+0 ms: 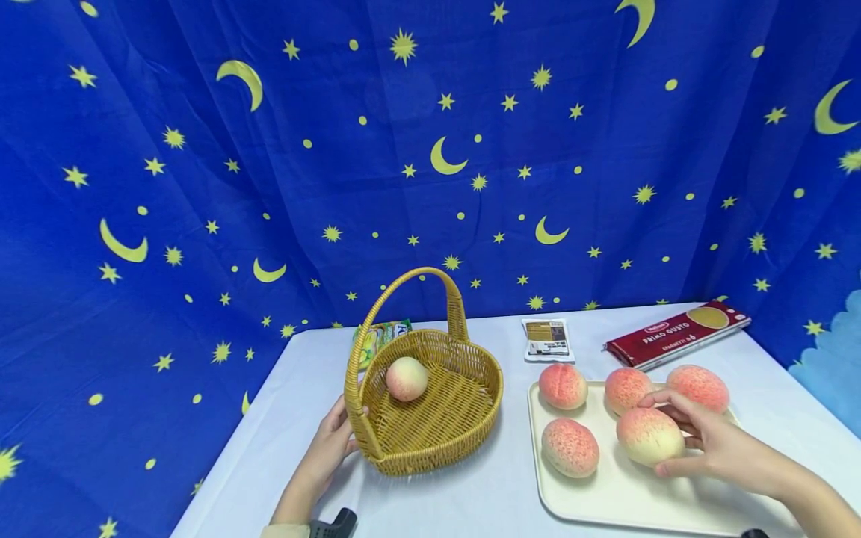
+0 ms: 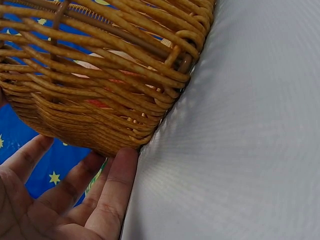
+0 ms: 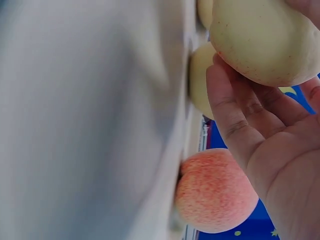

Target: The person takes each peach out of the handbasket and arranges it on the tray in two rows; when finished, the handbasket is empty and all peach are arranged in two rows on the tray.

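Note:
A woven wicker basket (image 1: 440, 418) with a tall handle stands on the white table, with one pale peach (image 1: 406, 379) inside. My left hand (image 1: 348, 432) rests against the basket's left wall; in the left wrist view its straight fingers (image 2: 117, 185) touch the basket (image 2: 100, 100) low on its side. A cream tray (image 1: 625, 501) to the right carries several pink peaches. My right hand (image 1: 666, 435) grips the near right peach (image 1: 644, 437), thumb below and fingers over it. In the right wrist view the held peach (image 3: 260, 40) lies against the fingers (image 3: 235, 120), with another peach (image 3: 215, 190) beside it.
A red spaghetti box (image 1: 676, 334) lies at the back right of the table, a small white packet (image 1: 547, 339) behind the tray, and a green packet (image 1: 380, 336) behind the basket. Blue star-and-moon cloth hangs all around. The table edge (image 1: 222, 463) runs close to my left hand.

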Tool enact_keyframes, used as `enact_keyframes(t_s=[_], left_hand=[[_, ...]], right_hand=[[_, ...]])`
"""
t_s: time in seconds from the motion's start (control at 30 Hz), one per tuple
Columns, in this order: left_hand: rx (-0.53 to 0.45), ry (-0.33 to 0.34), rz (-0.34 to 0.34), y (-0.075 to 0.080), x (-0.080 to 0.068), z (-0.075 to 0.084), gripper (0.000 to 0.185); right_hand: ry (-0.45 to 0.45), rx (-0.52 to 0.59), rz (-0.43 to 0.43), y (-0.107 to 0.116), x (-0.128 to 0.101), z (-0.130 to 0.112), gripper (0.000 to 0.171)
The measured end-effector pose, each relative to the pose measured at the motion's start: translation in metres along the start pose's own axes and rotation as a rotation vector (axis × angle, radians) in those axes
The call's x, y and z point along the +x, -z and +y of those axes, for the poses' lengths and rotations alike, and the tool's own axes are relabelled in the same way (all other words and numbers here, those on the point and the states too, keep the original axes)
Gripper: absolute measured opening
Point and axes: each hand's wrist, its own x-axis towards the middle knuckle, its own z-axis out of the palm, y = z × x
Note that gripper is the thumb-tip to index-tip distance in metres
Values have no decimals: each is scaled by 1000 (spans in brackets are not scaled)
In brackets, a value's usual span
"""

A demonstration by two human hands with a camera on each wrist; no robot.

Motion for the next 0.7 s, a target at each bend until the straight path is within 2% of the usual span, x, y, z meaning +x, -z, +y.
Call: enact_keyframes(t_s=[0.3, 0.57, 0.7], left_hand=[[3, -2, -8, 0, -2, 2, 70], [4, 0, -6, 0, -2, 2, 70], [-2, 1, -6, 0, -2, 2, 70]], right_hand=[[57, 6, -6, -7, -5, 10, 74], [-9, 4, -39, -6, -5, 11, 75], [-15, -3, -47, -6, -6, 12, 74]])
